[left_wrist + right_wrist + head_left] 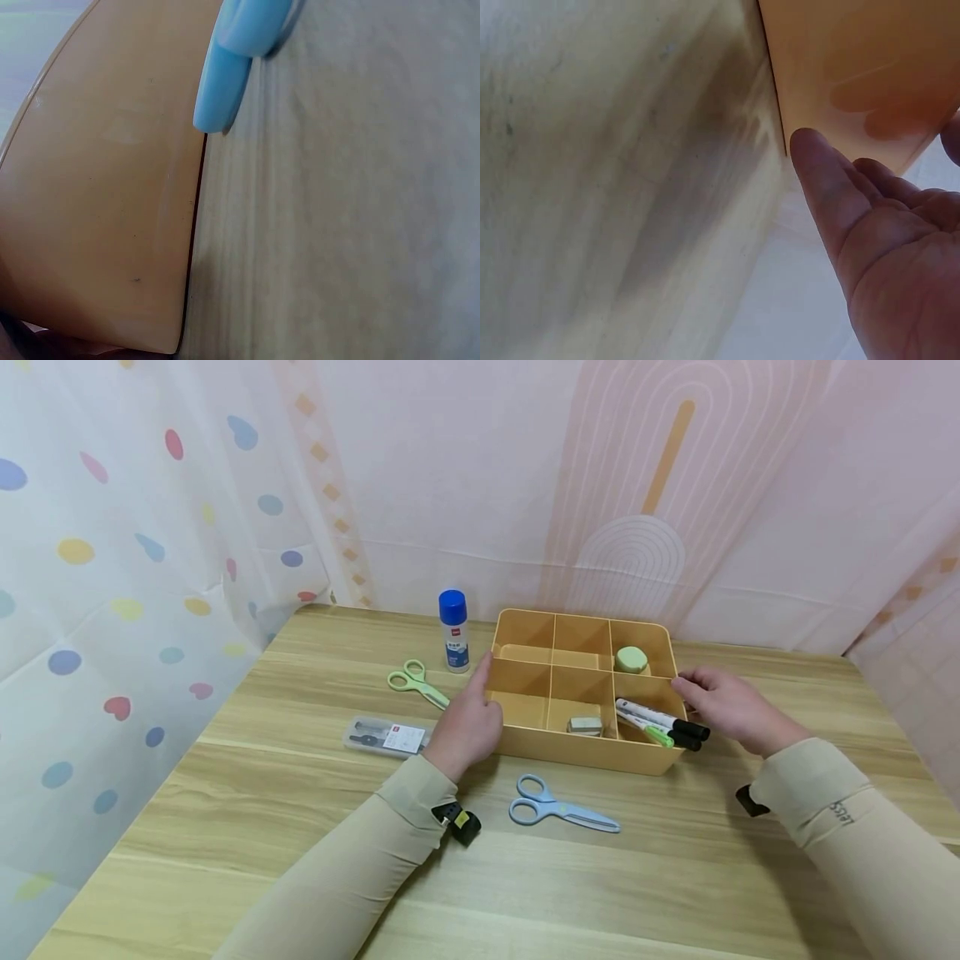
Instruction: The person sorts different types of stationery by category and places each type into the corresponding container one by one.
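Note:
A yellow-orange desk organizer [577,753] with several compartments stands between both hands. My left hand [467,727] lies along its left side, index finger extended against the wall. At the right side, my right hand [731,706] has its thumb near the rim; in the right wrist view its fingers [821,176] reach out straight beside the outer wall. Black-capped markers [652,717] and a green pen [658,735] lean in the front right compartment. Behind them sits a pale green rounded piece [632,660]. An eraser [585,725] lies in the front middle compartment.
Blue scissors [558,808] lie in front of the organizer. Left of it stand a blue-capped glue stick [454,639], green scissors [417,683] and a clear case with a compass [378,737]. A patterned curtain [450,485] hangs behind the wooden table [247,827].

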Motion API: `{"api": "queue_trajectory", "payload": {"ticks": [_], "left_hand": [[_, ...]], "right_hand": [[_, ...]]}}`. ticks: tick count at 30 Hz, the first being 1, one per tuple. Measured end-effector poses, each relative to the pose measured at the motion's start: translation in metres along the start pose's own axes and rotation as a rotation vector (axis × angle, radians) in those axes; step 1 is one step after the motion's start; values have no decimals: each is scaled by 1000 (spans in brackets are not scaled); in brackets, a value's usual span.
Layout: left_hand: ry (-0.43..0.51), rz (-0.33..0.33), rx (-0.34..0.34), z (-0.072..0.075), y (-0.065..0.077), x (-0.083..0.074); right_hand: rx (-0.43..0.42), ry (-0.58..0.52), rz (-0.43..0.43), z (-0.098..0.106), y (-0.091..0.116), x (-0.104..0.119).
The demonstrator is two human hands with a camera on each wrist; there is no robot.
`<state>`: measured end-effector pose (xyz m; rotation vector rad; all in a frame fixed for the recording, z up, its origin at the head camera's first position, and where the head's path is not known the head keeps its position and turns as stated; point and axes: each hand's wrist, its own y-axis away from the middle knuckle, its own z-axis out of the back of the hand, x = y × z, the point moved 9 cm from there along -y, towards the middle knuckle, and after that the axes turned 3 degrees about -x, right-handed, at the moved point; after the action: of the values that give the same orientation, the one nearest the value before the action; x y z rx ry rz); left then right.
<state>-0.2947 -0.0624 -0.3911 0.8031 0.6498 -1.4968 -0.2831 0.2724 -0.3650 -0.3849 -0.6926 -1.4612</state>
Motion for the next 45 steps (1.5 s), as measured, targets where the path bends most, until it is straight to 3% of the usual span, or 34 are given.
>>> {"api": "queue_trajectory", "payload": {"ticks": [5, 17, 30, 39, 45], "left_hand": [[1, 2, 1, 0, 0, 0], [8, 14, 5, 1, 2, -1], [23, 29, 18, 0, 2, 0], [-46, -16, 15, 4, 4, -3], [-72, -58, 66, 4, 4, -5]], "right_hand": [[10, -10, -10, -3, 1, -2], [74, -174, -80, -14, 3, -5], [65, -333, -85, -20, 1, -13], [85, -504, -68, -30, 0, -13], [84, -495, -78, -30, 1, -16]]}}
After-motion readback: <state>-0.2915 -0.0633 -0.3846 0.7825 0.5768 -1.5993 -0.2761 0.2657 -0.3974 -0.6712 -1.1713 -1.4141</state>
